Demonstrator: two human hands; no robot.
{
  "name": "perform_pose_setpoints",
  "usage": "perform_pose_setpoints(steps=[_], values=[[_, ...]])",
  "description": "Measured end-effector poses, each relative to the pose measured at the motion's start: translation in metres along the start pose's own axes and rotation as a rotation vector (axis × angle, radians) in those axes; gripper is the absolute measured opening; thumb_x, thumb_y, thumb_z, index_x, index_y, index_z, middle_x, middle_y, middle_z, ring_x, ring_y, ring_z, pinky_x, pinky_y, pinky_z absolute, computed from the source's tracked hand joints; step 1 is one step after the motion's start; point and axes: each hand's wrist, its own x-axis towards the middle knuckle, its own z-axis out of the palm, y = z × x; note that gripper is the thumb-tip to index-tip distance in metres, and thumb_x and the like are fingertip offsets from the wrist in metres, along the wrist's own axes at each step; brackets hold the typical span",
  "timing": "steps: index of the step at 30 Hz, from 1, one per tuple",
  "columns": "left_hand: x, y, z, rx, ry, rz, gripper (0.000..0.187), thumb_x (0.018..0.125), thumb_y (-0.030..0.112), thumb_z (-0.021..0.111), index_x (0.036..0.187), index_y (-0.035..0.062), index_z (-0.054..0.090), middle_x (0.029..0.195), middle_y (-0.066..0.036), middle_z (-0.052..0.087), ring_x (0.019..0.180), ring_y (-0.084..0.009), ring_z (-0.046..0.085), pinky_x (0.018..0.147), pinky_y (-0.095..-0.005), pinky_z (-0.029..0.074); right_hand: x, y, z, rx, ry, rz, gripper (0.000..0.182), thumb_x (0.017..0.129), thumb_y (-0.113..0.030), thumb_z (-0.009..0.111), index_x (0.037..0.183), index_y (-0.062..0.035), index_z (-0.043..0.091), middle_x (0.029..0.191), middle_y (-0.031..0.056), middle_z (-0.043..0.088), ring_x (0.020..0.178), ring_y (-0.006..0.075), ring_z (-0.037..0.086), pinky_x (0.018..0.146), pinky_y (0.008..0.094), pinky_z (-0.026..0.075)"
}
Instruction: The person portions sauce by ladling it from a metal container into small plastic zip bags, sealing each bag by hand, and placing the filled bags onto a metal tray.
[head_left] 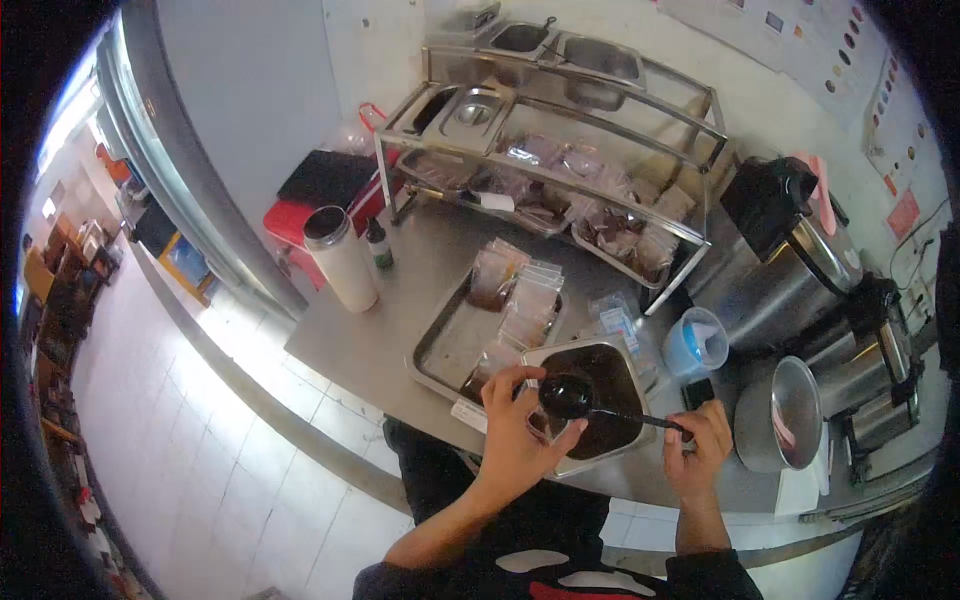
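My right hand is closed around the handle of a black ladle. The ladle's bowl hangs over the left edge of a steel pan of dark brown sauce. Right beside the bowl, my left hand pinches what looks like a small clear plastic bag, mostly hidden by the fingers and ladle. A shallow metal tray lies behind and left of the pan. In it stand rows of small filled sachets.
Behind the tray, a steel rack holds pans and many bagged packets. A white canister and a small dark bottle stand left. On the right are a plastic measuring jug, a metal pot and large steel urns.
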Motion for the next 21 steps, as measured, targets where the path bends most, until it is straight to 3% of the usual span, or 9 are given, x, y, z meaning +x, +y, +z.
perform_pose_setpoints(steps=[3, 6, 9, 12, 15, 18, 20, 21], values=[[0.001, 0.007, 0.001, -0.069, -0.025, -0.069, 0.032, 0.069, 0.021, 0.085, 0.090, 0.0073, 0.066, 0.125, -0.015, 0.047, 0.122, -0.0371, 0.037, 0.101, -0.0477, 0.034, -0.005, 0.002, 0.000, 0.038, 0.013, 0.101, 0.013, 0.080, -0.013, 0.072, 0.084, -0.0037, 0.064, 0.070, 0.0061, 0.056, 0.062, 0.0220, 0.050, 0.054, 0.0347, 0.039], [-0.004, -0.012, -0.005, 0.061, -0.031, 0.082, 0.028, 0.069, 0.021, 0.085, 0.086, 0.0083, 0.066, 0.124, -0.015, 0.049, 0.120, -0.0372, 0.040, 0.100, -0.0464, 0.035, -0.007, 0.012, -0.002, 0.052, 0.040, 0.224, 0.013, 0.079, -0.011, 0.073, 0.082, -0.0026, 0.064, 0.070, 0.0076, 0.056, 0.062, 0.0224, 0.051, 0.055, 0.0355, 0.040], [-0.018, -0.018, -0.025, -0.069, -0.009, -0.025, 0.029, 0.071, 0.021, 0.083, 0.084, 0.0061, 0.062, 0.125, -0.015, 0.052, 0.118, -0.0306, 0.050, 0.105, -0.0443, 0.035, -0.022, 0.030, -0.004, 0.056, -0.050, 0.391, 0.014, 0.074, -0.009, 0.074, 0.082, -0.0016, 0.066, 0.072, 0.0111, 0.058, 0.066, 0.0243, 0.056, 0.061, 0.0375, 0.045], [-0.030, -0.030, -0.050, -0.179, 0.052, -0.136, 0.026, 0.074, 0.017, 0.081, 0.084, 0.0060, 0.060, 0.126, -0.014, 0.053, 0.116, -0.0271, 0.052, 0.105, -0.0441, 0.037, -0.028, 0.044, 0.006, 0.060, -0.272, 0.321, 0.017, 0.073, -0.011, 0.075, 0.086, -0.0024, 0.067, 0.078, 0.0119, 0.061, 0.076, 0.0277, 0.059, 0.070, 0.0397, 0.047], [-0.028, -0.038, -0.063, -0.340, 0.235, -0.232, 0.023, 0.075, 0.012, 0.078, 0.085, 0.0055, 0.059, 0.122, -0.013, 0.054, 0.119, -0.0276, 0.052, 0.102, -0.0416, 0.040, -0.009, 0.046, 0.009, 0.041, -0.138, 0.148, 0.019, 0.075, -0.013, 0.075, 0.089, -0.0027, 0.068, 0.086, 0.0123, 0.063, 0.087, 0.0317, 0.060, 0.079, 0.0415, 0.047], [-0.024, -0.071, -0.068, -0.369, 0.352, -0.179, 0.021, 0.081, 0.012, 0.073, 0.089, 0.0039, 0.056, 0.118, -0.012, 0.054, 0.119, -0.0234, 0.050, 0.103, -0.0383, 0.038, 0.033, 0.034, -0.017, 0.159, 0.022, 0.138, 0.023, 0.081, -0.022, 0.074, 0.091, -0.0030, 0.067, 0.092, 0.0125, 0.063, 0.092, 0.0318, 0.058, 0.084, 0.0420, 0.045], [-0.017, -0.084, -0.065, -0.461, 0.449, -0.200, 0.022, 0.081, 0.013, 0.071, 0.090, 0.0058, 0.052, 0.120, -0.012, 0.054, 0.116, -0.0222, 0.049, 0.106, -0.0392, 0.033, 0.054, 0.024, -0.044, 0.230, 0.108, 0.074, 0.033, 0.086, -0.036, 0.069, 0.092, -0.0044, 0.066, 0.094, 0.0122, 0.063, 0.095, 0.0299, 0.057, 0.084, 0.0424, 0.044], [-0.015, -0.099, -0.064, -0.432, 0.510, -0.175, 0.022, 0.082, 0.014, 0.070, 0.091, 0.0054, 0.052, 0.118, -0.012, 0.054, 0.115, -0.0223, 0.050, 0.105, -0.0391, 0.033, 0.061, 0.017, -0.057, 0.216, 0.203, 0.016, 0.042, 0.090, -0.046, 0.062, 0.095, -0.0050, 0.066, 0.096, 0.0129, 0.063, 0.096, 0.0285, 0.057, 0.087, 0.0439, 0.044]])
